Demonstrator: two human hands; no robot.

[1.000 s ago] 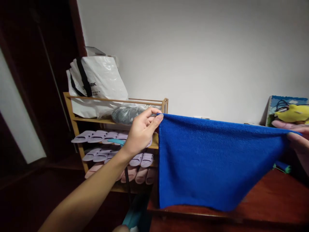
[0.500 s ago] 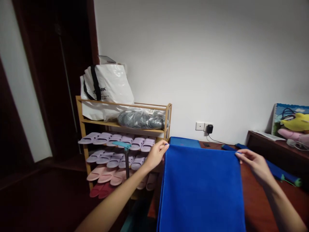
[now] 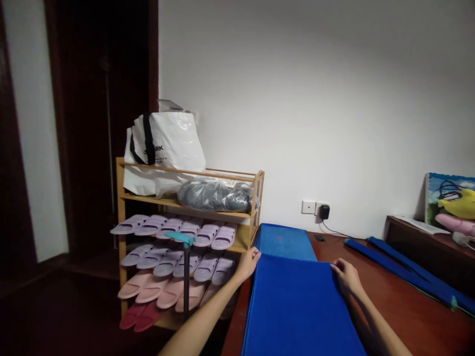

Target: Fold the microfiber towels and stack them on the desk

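Note:
A folded royal-blue cloth [image 3: 297,306] stretches between my hands over the dark red desk [image 3: 404,306]. My left hand [image 3: 248,264] pinches its far left corner. At the far right corner, my right hand [image 3: 347,277] has the cloth edge between thumb and fingers. Just beyond the cloth's far edge lies a lighter blue flat piece [image 3: 285,240] on the desk, partly covered by the cloth. The near end of the cloth runs out of the bottom of the view.
Left of the desk stands a wooden shoe rack [image 3: 256,198] with rows of slippers [image 3: 193,230] and a white bag [image 3: 174,138]. Long blue strips [image 3: 401,264] lie at the desk's right. A black plug [image 3: 324,212] sits in the wall socket. A teal-topped pole [image 3: 186,277] stands before the rack.
Both hands have lowered the cloth toward the desk, and my right hand has shifted left. More of the lighter blue piece shows behind it. The view has tilted slightly upward.

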